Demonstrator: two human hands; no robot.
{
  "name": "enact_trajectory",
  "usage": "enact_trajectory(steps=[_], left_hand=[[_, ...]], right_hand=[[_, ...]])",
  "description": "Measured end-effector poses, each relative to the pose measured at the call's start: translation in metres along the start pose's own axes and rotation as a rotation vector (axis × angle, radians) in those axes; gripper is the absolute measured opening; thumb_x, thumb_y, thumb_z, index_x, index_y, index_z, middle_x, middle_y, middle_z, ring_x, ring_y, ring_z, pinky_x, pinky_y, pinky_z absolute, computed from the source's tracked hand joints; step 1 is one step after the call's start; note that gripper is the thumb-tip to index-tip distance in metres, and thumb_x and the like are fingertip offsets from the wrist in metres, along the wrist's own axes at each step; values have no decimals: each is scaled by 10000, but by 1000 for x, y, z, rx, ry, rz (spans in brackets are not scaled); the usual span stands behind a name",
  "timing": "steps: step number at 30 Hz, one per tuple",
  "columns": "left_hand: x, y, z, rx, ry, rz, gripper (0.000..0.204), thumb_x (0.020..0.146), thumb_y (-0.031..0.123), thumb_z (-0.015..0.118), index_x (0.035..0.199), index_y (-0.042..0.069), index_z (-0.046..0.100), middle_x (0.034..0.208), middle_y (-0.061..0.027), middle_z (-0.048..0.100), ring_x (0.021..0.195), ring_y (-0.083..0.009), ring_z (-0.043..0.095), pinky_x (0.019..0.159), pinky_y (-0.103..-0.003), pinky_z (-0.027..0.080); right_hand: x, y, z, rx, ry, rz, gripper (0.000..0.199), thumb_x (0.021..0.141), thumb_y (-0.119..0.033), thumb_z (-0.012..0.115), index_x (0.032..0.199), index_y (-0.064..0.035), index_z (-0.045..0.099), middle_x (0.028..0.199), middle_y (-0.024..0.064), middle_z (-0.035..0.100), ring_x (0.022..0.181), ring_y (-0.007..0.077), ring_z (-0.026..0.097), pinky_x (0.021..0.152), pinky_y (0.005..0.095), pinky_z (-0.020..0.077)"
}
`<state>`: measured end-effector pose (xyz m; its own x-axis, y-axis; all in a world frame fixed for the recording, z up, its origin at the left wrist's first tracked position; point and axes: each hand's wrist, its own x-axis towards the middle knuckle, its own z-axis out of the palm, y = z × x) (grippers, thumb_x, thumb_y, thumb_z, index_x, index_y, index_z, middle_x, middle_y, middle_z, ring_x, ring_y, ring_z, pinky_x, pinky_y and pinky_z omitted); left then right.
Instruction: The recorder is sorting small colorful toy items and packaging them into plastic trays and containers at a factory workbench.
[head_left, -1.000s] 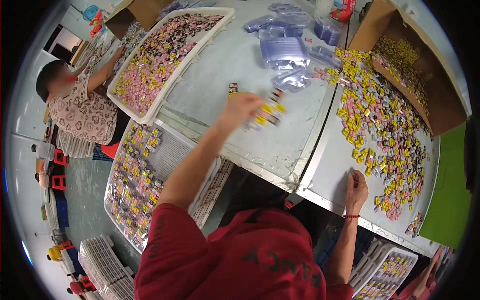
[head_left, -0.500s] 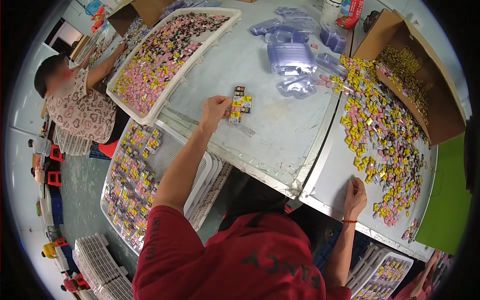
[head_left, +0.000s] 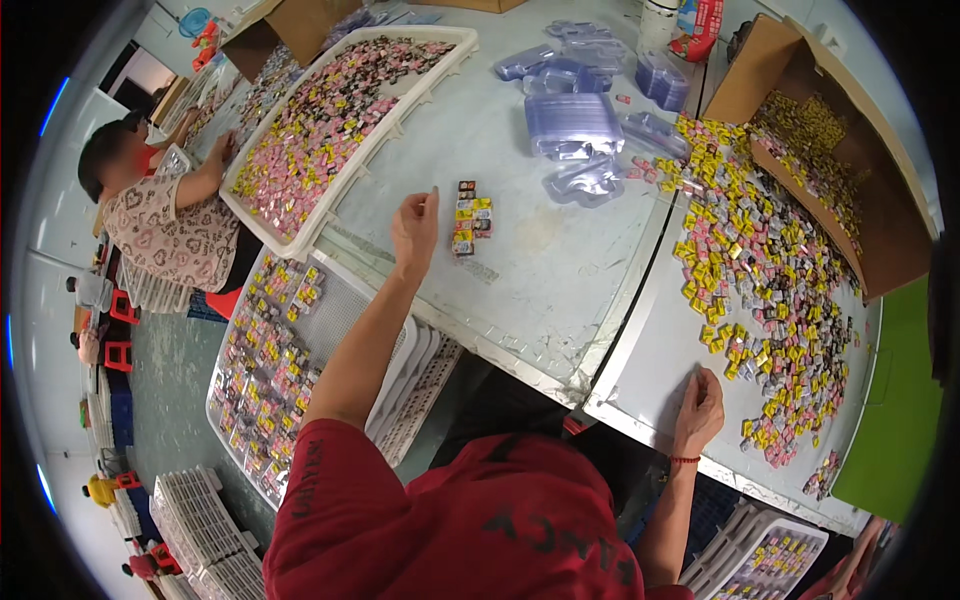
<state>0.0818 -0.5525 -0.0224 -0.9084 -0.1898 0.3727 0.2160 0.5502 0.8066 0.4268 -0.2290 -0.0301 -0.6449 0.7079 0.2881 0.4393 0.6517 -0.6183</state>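
Observation:
A small block of square printed pieces (head_left: 471, 219), mostly yellow, black and white, lies in close rows on the pale table. Just left of it, my left hand (head_left: 413, 235) is raised with the index finger stretched out. Nothing shows in its fingers, and a small gap separates it from the block. By the table's near right edge, my right hand (head_left: 699, 412) is curled, thumb and fingertips together; whatever they may hold is too small to make out. Beside it spreads a big loose heap of yellow, pink and dark pieces (head_left: 765, 290).
Clear plastic shells (head_left: 568, 125) are stacked at the back. A tipped cardboard box (head_left: 890, 230) spills pieces at right. A white tray of loose pieces (head_left: 320, 225) stands at left, above a tray (head_left: 350, 290) of grouped pieces. Another person (head_left: 165, 215) works at far left.
My left hand has drawn away from the block of pieces, its index finger now extended. My right hand stays curled near the table edge. The whole view has shifted slightly.

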Motion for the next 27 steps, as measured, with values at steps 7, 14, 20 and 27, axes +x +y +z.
enact_trajectory(steps=[7, 14, 20, 27], left_hand=[[-12, 96, 59, -74, -413, 546, 149, 848, 167, 678, 893, 28, 649, 823, -127, 642, 758, -274, 614, 688, -373, 483], [-31, 105, 150, 201, -559, 905, 158, 764, 155, 727, 853, 50, 650, 851, -114, 626, 867, -325, 603, 718, -422, 504], [-38, 110, 153, 284, -569, 768, 111, 796, 140, 649, 868, 55, 659, 863, -133, 641, 827, -311, 628, 707, -422, 517], [8, 68, 157, 468, -721, 930, 186, 872, 137, 521, 939, 52, 673, 961, -162, 662, 915, -337, 624, 801, -434, 485]], right_hand=[[2, -12, 3, 47, -17, 125, 189, 885, -92, 633, 1057, -16, 652, 949, 154, 683, 805, 256, 679, 713, 325, 524], [0, -19, -2, -6, 12, 72, 178, 874, -81, 631, 1043, -26, 635, 927, 142, 664, 771, 287, 658, 677, 340, 520], [-2, -16, -6, -42, 44, 5, 176, 863, -75, 631, 1037, -47, 632, 904, 137, 650, 760, 311, 647, 649, 367, 513], [5, -32, 2, 62, 104, -22, 178, 837, -47, 631, 1012, -73, 641, 861, 139, 646, 727, 322, 640, 635, 374, 508]])
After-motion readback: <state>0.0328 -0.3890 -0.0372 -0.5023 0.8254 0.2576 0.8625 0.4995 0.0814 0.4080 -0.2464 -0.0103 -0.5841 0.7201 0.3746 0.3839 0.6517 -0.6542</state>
